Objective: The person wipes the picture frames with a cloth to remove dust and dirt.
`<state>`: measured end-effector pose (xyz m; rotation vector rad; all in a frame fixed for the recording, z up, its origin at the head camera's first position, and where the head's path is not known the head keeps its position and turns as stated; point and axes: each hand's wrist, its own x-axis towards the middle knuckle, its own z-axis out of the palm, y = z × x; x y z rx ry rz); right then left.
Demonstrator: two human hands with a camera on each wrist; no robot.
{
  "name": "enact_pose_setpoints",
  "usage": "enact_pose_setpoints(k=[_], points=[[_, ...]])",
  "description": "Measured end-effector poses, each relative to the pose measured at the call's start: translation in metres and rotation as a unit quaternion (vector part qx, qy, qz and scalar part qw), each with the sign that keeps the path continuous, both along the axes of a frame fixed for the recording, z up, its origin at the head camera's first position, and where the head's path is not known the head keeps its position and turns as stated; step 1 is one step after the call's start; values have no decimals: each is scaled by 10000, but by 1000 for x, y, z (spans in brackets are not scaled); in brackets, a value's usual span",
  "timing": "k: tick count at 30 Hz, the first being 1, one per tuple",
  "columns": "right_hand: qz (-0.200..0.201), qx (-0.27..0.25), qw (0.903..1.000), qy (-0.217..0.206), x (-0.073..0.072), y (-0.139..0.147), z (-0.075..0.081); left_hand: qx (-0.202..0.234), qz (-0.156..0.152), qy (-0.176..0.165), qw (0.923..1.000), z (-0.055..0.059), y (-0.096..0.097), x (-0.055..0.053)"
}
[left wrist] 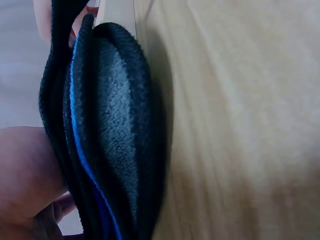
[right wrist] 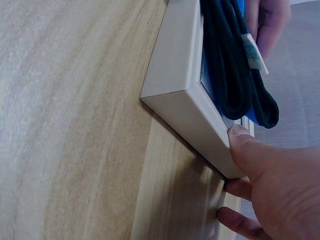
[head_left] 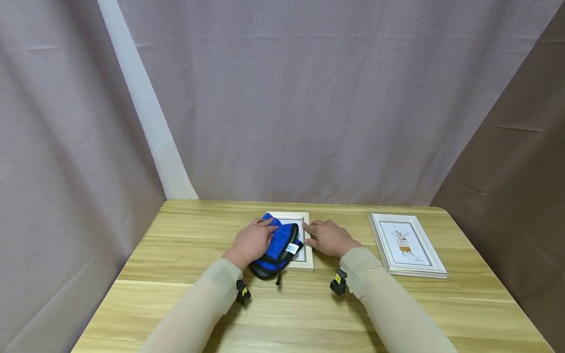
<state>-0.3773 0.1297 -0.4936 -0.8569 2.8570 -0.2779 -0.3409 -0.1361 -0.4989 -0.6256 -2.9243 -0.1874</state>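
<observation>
A folded blue cloth (head_left: pixel 280 245) with black edging and a white label lies over the left part of a white picture frame (head_left: pixel 307 260) on the table. My left hand (head_left: pixel 252 241) holds the cloth from its left side, with the fingertips on top. In the left wrist view, the folded layers of the cloth (left wrist: pixel 117 115) hide most of that hand. My right hand (head_left: pixel 330 238) grips the frame's right edge. The right wrist view shows the thumb (right wrist: pixel 245 142) on the upper rim of the frame (right wrist: pixel 180 105) and the other fingers down along its side.
To the right, another white picture frame (head_left: pixel 408 245) with a flower drawing lies face up, apparently stacked on a similar frame. Wood-grain tabletop (head_left: pixel 291 314) extends around the things. Grey curtains (head_left: pixel 309 108) hang behind the table's far edge.
</observation>
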Motion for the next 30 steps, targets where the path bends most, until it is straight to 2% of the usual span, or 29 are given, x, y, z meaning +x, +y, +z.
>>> enact_pose_setpoints(k=[8, 11, 15, 18, 30], points=[[81, 17, 10000, 27, -2, 0, -2, -41, 3, 148, 9999, -1, -1, -10], [75, -6, 10000, 21, -2, 1, -3, 22, 51, 110, 9999, 0, -1, -12], [-4, -37, 10000, -11, -2, 1, -2, 129, 138, -57, 9998, 5, 2, -11], [-79, -46, 10000, -10, 0, 0, 0, 178, 125, -55, 9997, 7, 2, -10], [-392, -117, 9991, -89, 7, -3, -1, 264, 152, 3, 9995, 3, 2, -6]])
